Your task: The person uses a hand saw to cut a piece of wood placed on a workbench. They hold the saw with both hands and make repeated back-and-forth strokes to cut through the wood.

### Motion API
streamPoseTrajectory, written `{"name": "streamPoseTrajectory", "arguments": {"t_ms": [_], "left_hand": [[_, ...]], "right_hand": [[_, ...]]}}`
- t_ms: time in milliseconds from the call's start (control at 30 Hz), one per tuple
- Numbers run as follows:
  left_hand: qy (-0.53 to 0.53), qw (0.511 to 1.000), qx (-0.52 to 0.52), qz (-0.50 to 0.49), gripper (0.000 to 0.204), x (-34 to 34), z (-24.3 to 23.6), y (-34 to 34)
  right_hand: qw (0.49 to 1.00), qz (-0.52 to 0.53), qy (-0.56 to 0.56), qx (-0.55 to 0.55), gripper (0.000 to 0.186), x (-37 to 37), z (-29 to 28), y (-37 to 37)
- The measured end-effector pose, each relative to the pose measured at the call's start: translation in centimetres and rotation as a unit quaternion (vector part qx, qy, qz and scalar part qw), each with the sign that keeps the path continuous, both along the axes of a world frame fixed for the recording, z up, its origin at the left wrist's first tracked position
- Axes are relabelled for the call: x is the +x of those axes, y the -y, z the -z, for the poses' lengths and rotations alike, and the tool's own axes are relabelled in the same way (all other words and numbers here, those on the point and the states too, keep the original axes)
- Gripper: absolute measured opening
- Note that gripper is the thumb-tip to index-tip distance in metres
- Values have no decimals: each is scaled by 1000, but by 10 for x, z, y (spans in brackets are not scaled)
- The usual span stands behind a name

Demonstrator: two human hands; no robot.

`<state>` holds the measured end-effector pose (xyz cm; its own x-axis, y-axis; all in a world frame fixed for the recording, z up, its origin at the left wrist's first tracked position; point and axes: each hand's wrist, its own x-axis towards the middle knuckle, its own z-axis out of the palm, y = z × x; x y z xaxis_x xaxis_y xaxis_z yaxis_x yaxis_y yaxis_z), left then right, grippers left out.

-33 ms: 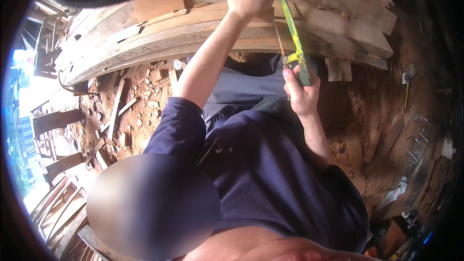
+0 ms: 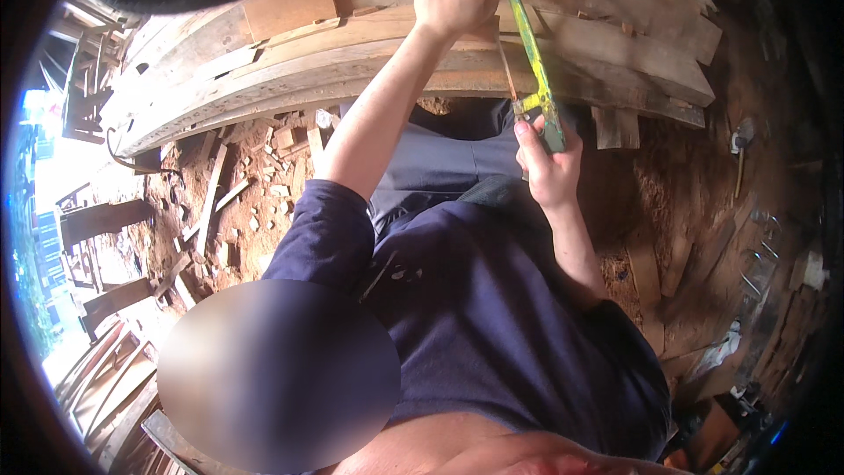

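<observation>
Head view: nearest the camera, the person's dark blue shirt (image 2: 510, 325) filled the lower middle, and grey trousers (image 2: 448, 163) showed just beyond it. From the right sleeve the bare forearm rose to the right hand (image 2: 549, 167), which was wrapped tightly around the dark handle of a yellow-green frame saw (image 2: 532, 53). The saw stood almost on end. Its handle lay near, in front of the trousers, and its frame slanted far and slightly left across the edge of the stacked wooden planks (image 2: 396, 62), with the thin blade running beside the frame.

Farther off, the left arm stretched from the left sleeve up to the left hand (image 2: 453, 0). This hand was closed in a fist on top of the planks, just left of the saw's far end. Whether its fingers gripped the frame itself could not be told. The planks curved in a long band across the far side, from left to right.

On the left, wood scraps (image 2: 264, 185) littered the reddish dirt floor (image 2: 189, 202) below the stack. On the right, a hammer-like tool (image 2: 741, 136) lay on the ground, well apart from both hands.

Set against the earlier frame, nothing had shifted. Both hands, the saw and the planks sat in the same places.
</observation>
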<state>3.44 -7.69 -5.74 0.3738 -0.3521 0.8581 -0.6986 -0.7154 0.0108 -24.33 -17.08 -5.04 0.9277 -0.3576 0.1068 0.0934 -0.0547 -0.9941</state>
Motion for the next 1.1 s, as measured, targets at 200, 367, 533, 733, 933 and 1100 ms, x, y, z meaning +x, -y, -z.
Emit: {"name": "streamPoseTrajectory", "arguments": {"t_ms": [200, 367, 533, 733, 933, 1100], "left_hand": [[63, 997, -27, 18, 49, -4, -1, 0], [42, 999, 0, -14, 52, 7, 0, 0], [-72, 995, 52, -49, 59, 20, -4, 4], [-142, 986, 80, -45, 65, 20, -6, 7], [-14, 1000, 0, 15, 57, 3, -4, 3], [-7, 1000, 16, -17, 53, 0, -3, 2]], "right_hand": [[1000, -2, 19, 8, 28, 69, 10, 1], [998, -5, 23, 59, 29, 74, 21, 1], [1000, 7, 8, -23, 28, 14, 30, -9], [999, 10, 13, 38, 26, -24, 36, -7], [999, 22, 27, -15, 26, 33, 22, 1], [999, 12, 33, 3, 28, 74, 16, -1]]}}
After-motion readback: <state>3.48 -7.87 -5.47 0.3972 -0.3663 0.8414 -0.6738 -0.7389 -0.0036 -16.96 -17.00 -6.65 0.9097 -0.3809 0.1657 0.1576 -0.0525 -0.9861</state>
